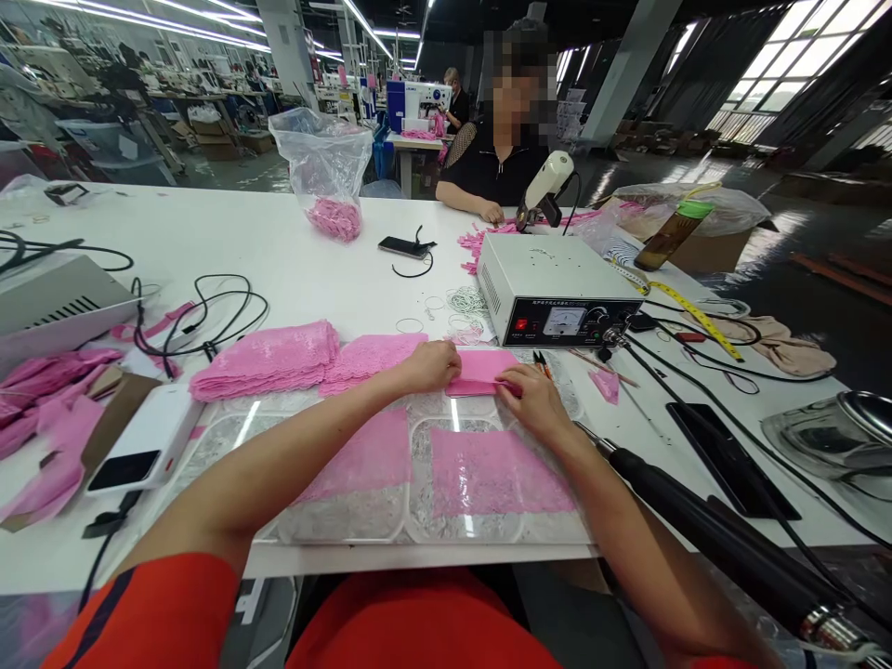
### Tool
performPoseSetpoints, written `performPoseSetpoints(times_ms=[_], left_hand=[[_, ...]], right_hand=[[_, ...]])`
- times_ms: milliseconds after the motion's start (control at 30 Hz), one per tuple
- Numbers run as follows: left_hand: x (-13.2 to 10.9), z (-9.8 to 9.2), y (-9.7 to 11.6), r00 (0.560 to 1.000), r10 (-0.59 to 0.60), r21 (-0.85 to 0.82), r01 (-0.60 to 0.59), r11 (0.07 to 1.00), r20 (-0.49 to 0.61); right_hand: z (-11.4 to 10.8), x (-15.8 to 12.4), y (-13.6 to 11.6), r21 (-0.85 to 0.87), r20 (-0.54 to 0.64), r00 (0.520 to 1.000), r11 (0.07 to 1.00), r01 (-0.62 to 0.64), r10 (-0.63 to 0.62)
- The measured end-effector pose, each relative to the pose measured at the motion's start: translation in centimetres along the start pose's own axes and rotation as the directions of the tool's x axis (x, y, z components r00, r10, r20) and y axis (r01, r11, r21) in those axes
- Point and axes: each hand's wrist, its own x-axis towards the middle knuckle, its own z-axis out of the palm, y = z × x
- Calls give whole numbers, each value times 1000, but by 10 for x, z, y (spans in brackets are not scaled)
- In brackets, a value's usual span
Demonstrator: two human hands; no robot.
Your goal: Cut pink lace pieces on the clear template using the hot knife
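Observation:
My left hand (433, 365) is closed, its fingers pinched at the left end of a small stack of smooth pink fabric pieces (478, 372). At the stack's right end, my right hand (533, 398) grips the edge between thumb and curled fingers. To the left, against my left hand, lies a stack of pink lace pieces (373, 358), with a taller pink lace stack (265, 358) beyond it. Nearer to me, a pink lace piece (498, 474) lies flat on the clear patterned mat (418, 525). Another pink lace piece (359, 451) is partly covered by my left forearm.
A grey control box (564, 279) stands behind my right hand. A black pen-like tool on a cable (683, 511) lies beside my right forearm. Further back are a plastic bag (324, 158), a phone (406, 246) and a seated person (502, 139). A white device (150, 437) sits at left.

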Motion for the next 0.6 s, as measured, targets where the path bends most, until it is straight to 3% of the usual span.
performPoseSetpoints(times_ms=[133, 267, 367, 467, 600], left_hand=[[-14, -9, 10, 999, 51, -36, -51, 998, 3], [-48, -6, 29, 991, 127, -117, -121, 986, 42], [-77, 5, 42, 978, 192, -180, -176, 968, 77], [-99, 18, 50, 960, 255, -191, -231, 954, 116], [-113, 28, 53, 950, 284, -192, -257, 947, 131]], right_hand=[[-14, -9, -6, -63, 4, 1000, 998, 0, 1], [-34, -44, -21, -107, 60, 998, 993, 43, -37], [-43, -81, -33, -205, 110, 977, 958, 200, -180], [-45, -111, -41, -185, 133, 938, 922, 340, -320], [-43, -129, -47, -154, 113, 903, 890, 428, -414]])
